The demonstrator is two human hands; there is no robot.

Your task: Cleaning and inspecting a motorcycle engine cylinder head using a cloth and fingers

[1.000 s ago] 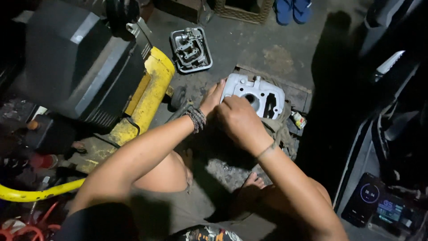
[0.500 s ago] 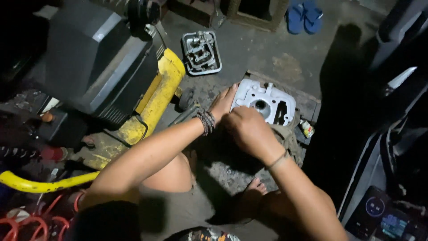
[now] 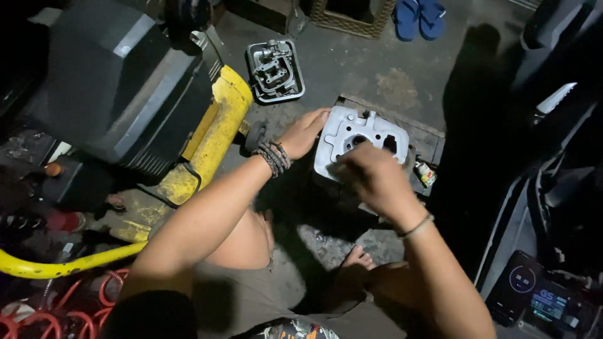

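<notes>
Head view. Landmark: one pale grey cast-metal engine cylinder block [image 3: 359, 139] with a round bore, standing at the middle of the scene.

Surface and room: dim workshop; stained grey concrete floor [image 3: 377, 75], bare beyond the block.

Count:
- One shallow metal tray of engine parts [image 3: 275, 70], beyond the block and to its left, apart from it.
- One large dark grey machine housing [image 3: 107, 94], far left of the block.
- One yellow painted metal frame [image 3: 210, 135], between housing and block.
- One curved yellow tube [image 3: 56, 263], low and far left of the block.
- Several red coiled hose loops [image 3: 88, 301], below the tube.
- Two blue rubber sandals [image 3: 419, 16], well beyond the block.
- One lit phone screen [image 3: 518, 282], low right of the block.

Hands:
- Left hand [image 3: 304, 132]: arm stretched forward, beaded bands at the wrist, fingers closed over the block's left edge, steadying it.
- Right hand [image 3: 370, 179]: bent down over the block's near edge, knuckles up, blurred; cannot tell whether it grips anything.
</notes>
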